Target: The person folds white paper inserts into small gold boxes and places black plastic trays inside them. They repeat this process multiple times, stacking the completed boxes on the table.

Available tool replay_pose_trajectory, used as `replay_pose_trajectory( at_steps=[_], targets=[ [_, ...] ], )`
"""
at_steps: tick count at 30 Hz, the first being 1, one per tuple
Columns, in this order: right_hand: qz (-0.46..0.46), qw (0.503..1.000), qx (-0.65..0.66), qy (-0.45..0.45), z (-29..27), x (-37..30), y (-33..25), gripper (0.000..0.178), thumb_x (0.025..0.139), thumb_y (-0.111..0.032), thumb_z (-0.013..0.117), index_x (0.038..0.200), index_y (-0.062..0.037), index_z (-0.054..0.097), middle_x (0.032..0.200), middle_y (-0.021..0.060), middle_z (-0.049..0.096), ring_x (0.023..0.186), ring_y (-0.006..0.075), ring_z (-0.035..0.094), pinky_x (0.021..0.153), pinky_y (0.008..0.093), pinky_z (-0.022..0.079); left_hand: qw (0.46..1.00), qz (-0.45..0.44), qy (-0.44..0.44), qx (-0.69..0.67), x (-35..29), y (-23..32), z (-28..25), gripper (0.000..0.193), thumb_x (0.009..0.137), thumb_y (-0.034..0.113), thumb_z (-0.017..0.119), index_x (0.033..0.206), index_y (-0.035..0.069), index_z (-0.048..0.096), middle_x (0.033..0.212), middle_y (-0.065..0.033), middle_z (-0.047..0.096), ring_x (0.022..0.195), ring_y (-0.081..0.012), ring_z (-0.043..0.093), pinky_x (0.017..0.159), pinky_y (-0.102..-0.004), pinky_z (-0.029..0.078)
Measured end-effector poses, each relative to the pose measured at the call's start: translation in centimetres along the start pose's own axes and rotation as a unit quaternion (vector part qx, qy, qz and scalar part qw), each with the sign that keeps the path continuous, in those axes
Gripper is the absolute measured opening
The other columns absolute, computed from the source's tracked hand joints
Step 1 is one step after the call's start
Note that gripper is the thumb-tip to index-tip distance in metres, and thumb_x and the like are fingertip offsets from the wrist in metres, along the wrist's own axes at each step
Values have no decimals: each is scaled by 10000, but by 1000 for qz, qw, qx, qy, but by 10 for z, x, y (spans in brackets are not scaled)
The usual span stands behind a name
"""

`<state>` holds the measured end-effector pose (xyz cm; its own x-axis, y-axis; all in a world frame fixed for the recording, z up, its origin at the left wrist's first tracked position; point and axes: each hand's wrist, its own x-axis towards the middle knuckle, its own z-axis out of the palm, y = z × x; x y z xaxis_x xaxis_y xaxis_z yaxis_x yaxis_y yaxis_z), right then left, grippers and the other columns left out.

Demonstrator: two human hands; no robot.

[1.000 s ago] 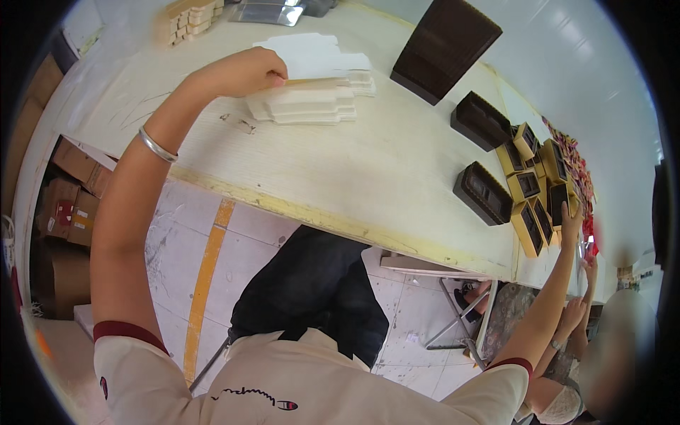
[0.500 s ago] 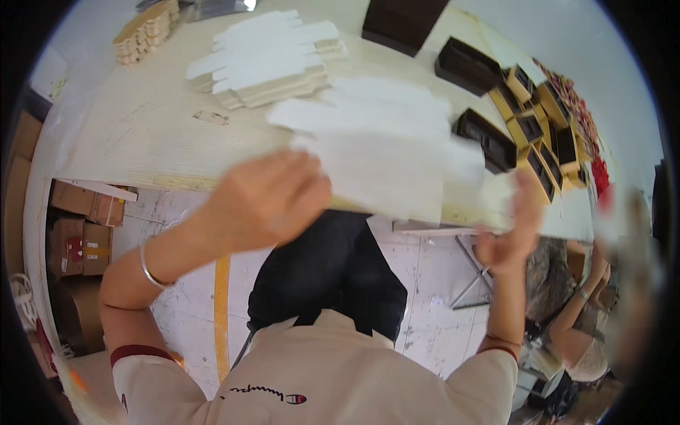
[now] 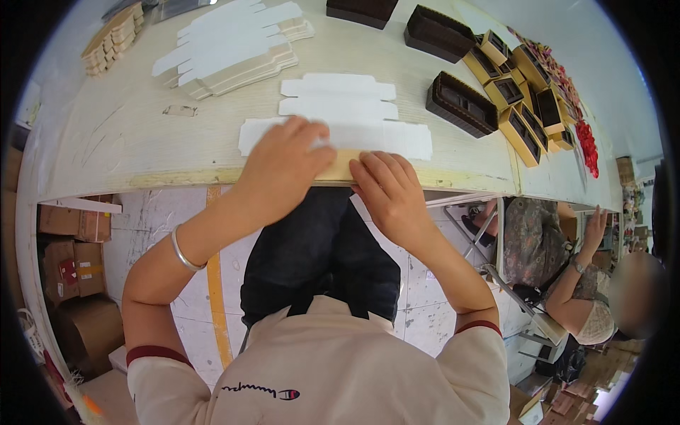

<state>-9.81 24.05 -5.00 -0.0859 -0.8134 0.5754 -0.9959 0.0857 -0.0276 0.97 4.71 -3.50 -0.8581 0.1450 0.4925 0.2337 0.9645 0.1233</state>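
Note:
A flat die-cut cardboard box blank (image 3: pixel 338 106), white on its upper face, lies before me at the table's near edge. Along its near side a strip is folded over and shows a tan face (image 3: pixel 343 166). My left hand (image 3: pixel 289 161) has its fingers bent over the left part of that fold; they are slightly blurred. At the right part, my right hand (image 3: pixel 391 197) grips the folded strip with its fingers curled over it. Some of the near edge is hidden under both hands.
A stack of similar white blanks (image 3: pixel 234 42) lies at the far left, near a pile of tan wooden-looking pieces (image 3: pixel 113 39). Dark brown open boxes (image 3: pixel 464 103) and several small gold boxes (image 3: pixel 523 134) stand at right. Another person's arm (image 3: pixel 586 248) shows at far right.
The blank, blurred in motion before, now lies flat with its near strip folded. My right hand has come in from the right onto it. My view has shifted, so the table's things sit differently.

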Motion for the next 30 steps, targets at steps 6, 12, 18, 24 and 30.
replay_pose_trajectory(
  at_steps=[6,12,18,24,30],
  targets=[
    [34,998,32,-45,-4,4,-5,267,703,-50,671,958,3,612,980,138,568,889,290,562,781,367,477,989,-65,-74,-107,-9,14,-9,115,779,99,661,877,48,630,945,-84,592,880,-287,569,743,-387,466],
    [157,956,132,-210,-6,51,29,141,775,-24,595,910,15,605,814,191,638,793,365,612,692,409,482,971,-133,-152,-130,28,-21,0,87,846,79,562,876,24,622,815,-134,588,799,-324,548,719,-416,450],
    [302,871,366,-129,-12,48,6,285,910,-33,533,1193,3,537,826,195,668,775,322,659,708,379,506,978,-194,-39,-62,15,16,-27,219,861,179,600,1022,33,584,925,-156,597,800,-342,610,691,-420,486],
    [219,759,609,-75,-18,28,-36,595,876,-65,651,1409,-50,388,1255,137,549,1136,264,552,962,393,446,942,-281,-100,-157,12,-13,-24,270,834,122,587,1086,25,582,894,-155,617,770,-334,605,686,-397,487],
    [-45,989,109,-90,-29,-11,3,416,710,-153,733,1097,-38,633,1112,146,594,1058,313,566,924,423,452,946,-216,-155,-183,26,-33,-20,274,813,75,577,1078,12,611,935,-152,658,842,-297,615,758,-361,484]
  ],
)
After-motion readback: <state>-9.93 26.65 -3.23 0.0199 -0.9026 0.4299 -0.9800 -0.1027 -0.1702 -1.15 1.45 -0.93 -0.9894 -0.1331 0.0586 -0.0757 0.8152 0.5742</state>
